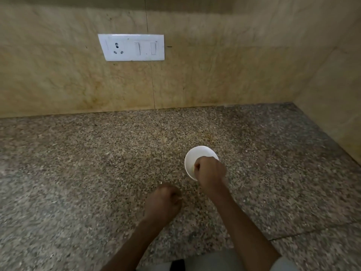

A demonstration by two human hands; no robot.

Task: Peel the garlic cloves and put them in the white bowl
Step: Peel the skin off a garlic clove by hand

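Drop-off step, I judge: my right hand (210, 170) curls over the small round white bowl (197, 151) on the speckled stone bench (78, 163), and my left hand (164, 202) is fisted nearby. I can't tell whether either holds a garlic clove. Next: release inside the rim.

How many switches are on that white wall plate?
2 on the plate: left switch in the middle, right switch near the right end, both right of the socket. None look hidden.

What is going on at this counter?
A person is working at a speckled counter. The right hand is over the bowl with its fingers curled, and whatever it holds is hidden. The left hand is curled low over the counter, nearer the person, and its contents are hidden too. No garlic shows clearly.
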